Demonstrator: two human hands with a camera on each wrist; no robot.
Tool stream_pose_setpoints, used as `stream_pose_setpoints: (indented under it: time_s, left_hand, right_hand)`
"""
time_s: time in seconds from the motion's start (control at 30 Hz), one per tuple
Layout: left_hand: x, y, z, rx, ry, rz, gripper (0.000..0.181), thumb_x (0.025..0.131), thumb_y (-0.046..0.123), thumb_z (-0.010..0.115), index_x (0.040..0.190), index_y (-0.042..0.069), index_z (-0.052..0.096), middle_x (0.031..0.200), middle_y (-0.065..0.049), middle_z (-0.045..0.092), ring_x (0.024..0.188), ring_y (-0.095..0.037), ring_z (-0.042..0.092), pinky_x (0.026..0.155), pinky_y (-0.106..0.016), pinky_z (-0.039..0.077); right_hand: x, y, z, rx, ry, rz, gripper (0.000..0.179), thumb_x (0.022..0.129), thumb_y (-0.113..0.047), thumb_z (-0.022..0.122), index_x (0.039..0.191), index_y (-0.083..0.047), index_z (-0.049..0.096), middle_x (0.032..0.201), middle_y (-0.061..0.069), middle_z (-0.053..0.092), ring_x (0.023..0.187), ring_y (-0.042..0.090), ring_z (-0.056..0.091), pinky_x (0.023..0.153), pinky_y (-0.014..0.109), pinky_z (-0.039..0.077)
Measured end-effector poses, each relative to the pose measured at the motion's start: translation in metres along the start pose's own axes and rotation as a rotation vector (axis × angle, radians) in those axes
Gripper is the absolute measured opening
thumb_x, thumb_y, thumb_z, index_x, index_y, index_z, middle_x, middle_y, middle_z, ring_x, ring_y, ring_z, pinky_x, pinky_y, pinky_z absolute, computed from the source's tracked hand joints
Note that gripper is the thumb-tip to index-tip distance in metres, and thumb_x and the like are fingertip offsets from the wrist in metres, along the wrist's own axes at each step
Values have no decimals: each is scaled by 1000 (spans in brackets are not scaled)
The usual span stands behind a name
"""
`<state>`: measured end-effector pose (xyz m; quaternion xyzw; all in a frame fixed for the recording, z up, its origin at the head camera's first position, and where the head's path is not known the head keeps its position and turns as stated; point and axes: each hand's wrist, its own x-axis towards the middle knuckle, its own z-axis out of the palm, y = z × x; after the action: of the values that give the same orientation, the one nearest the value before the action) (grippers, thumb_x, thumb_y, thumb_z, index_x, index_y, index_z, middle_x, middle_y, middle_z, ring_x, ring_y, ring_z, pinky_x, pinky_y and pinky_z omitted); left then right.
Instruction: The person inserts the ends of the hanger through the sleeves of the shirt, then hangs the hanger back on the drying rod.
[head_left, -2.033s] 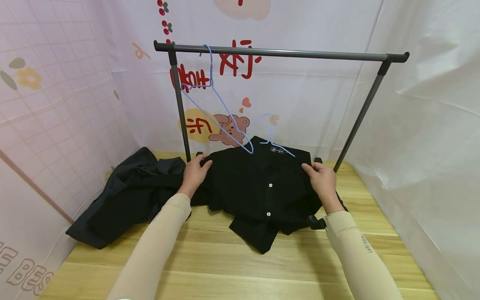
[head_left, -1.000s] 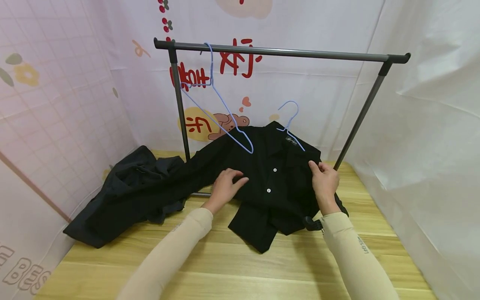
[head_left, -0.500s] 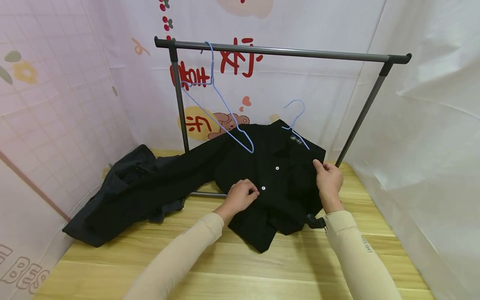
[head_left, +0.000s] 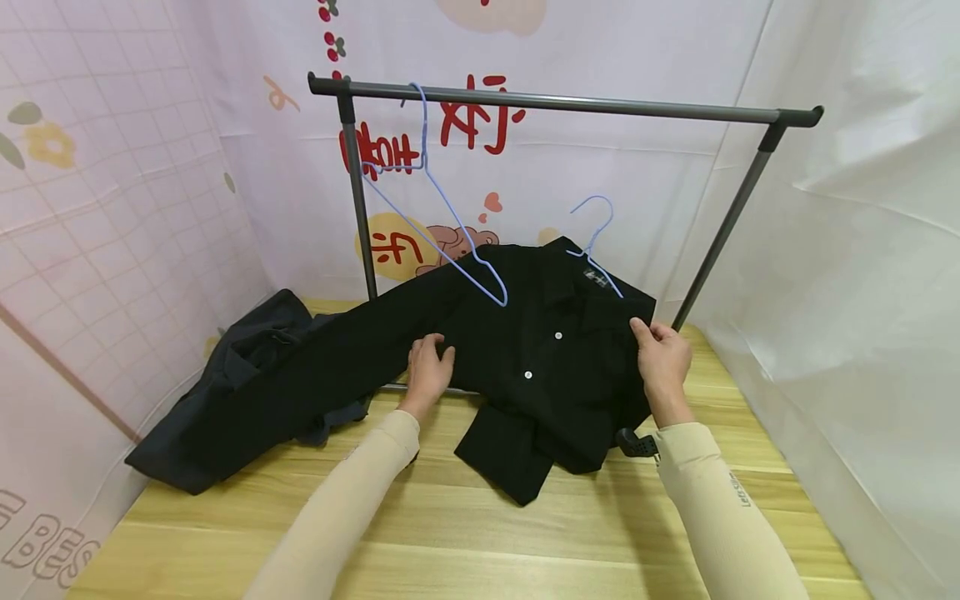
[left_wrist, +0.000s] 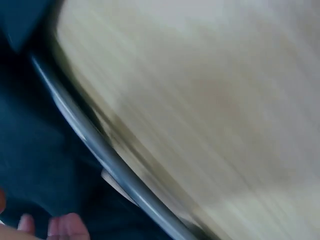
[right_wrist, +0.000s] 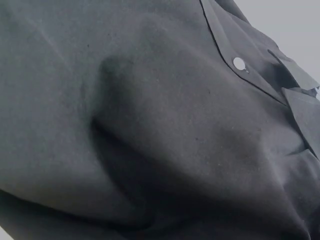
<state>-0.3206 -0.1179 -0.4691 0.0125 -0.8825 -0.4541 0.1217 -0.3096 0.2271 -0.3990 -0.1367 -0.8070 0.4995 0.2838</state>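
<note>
A black button-up shirt (head_left: 487,333) stands partly raised in the head view, with a blue wire hanger (head_left: 597,235) showing at its collar. My right hand (head_left: 663,360) pinches the shirt at the shoulder on the right. The left hand (head_left: 429,371) is at the shirt's lower edge, below the long sleeve, with its fingers loosely bent and nothing gripped. In the left wrist view, blurred fingertips (left_wrist: 70,226) lie against the dark cloth. Shirt cloth and a white button (right_wrist: 239,63) fill the right wrist view, where the hand is out of sight.
A grey clothes rack (head_left: 570,105) spans the back, with a second blue hanger (head_left: 426,171) on its bar at the left. Bunched dark clothing (head_left: 262,333) lies on the wooden table (head_left: 465,546) at the left. Cloth walls (head_left: 840,250) enclose the sides.
My left hand let go of the left shoulder, moved to the shirt front, then went back left. The shirt and its hanger rose and shifted right with my right hand.
</note>
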Motion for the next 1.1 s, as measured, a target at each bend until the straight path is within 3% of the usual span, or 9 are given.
stream_pose_setpoints:
  time_s: [0.2,0.3,0.4,0.5,0.57,0.67,0.77,0.97,1.1]
  left_hand:
    - [17,-14,-18,-152,-172,-144,62,107,25,44,159,9,13,160,-18,22,145,-37,23,115,-52,24]
    - [19,-16,-22,-246,-274,-179,67,108,26,44,160,11,4,159,-18,25,144,-37,27,113,-52,28]
    - [18,-16,-21,-262,-314,-183,65,106,27,49,159,7,17,149,-20,40,136,-36,40,107,-51,37]
    - [17,-15,-19,-195,-299,-172,48,104,27,54,143,-1,48,123,-17,59,111,-31,57,92,-44,47]
    - [16,-14,-17,-136,-270,-176,31,102,28,58,110,-2,66,93,-12,61,83,-25,58,74,-37,48]
    - [16,-14,-18,-94,-209,-164,39,100,28,61,68,7,51,62,-3,43,53,-18,39,53,-31,35]
    - [18,-14,-22,-172,-158,-144,46,99,29,61,63,13,36,56,0,30,47,-15,27,48,-29,26]
    - [21,-9,-33,-491,-77,-105,41,95,19,58,65,14,31,57,2,23,50,-15,19,53,-30,23]
    - [21,-8,-38,-573,-64,-106,39,93,19,58,64,15,32,58,5,22,53,-14,18,61,-32,23]
  right_hand:
    - [1,0,-1,16,-4,25,42,93,-37,71,86,4,70,64,-11,50,72,18,45,63,28,36]
    - [0,1,-1,32,-13,45,41,93,-37,71,88,4,71,63,-12,50,72,18,45,63,28,37]
    - [0,3,0,44,-21,65,41,93,-37,71,91,4,71,64,-12,50,73,18,46,64,28,37]
    - [-1,5,-1,45,-29,79,42,93,-38,70,94,5,71,66,-12,51,76,18,46,65,28,38]
    - [-1,7,-1,35,-32,84,43,93,-38,70,92,5,70,66,-9,51,76,20,46,65,29,37]
    - [-1,8,-2,18,-39,103,45,94,-39,69,88,5,68,70,-1,52,78,21,45,65,31,36]
    - [-2,9,-2,15,-46,142,46,94,-41,68,85,5,65,71,3,50,78,22,44,64,32,36]
    - [-4,9,-3,43,-44,212,45,94,-39,68,91,6,66,78,4,51,82,22,44,66,31,37]
    - [-6,10,-2,49,-44,227,47,95,-40,67,98,7,69,85,7,54,86,21,45,69,31,38]
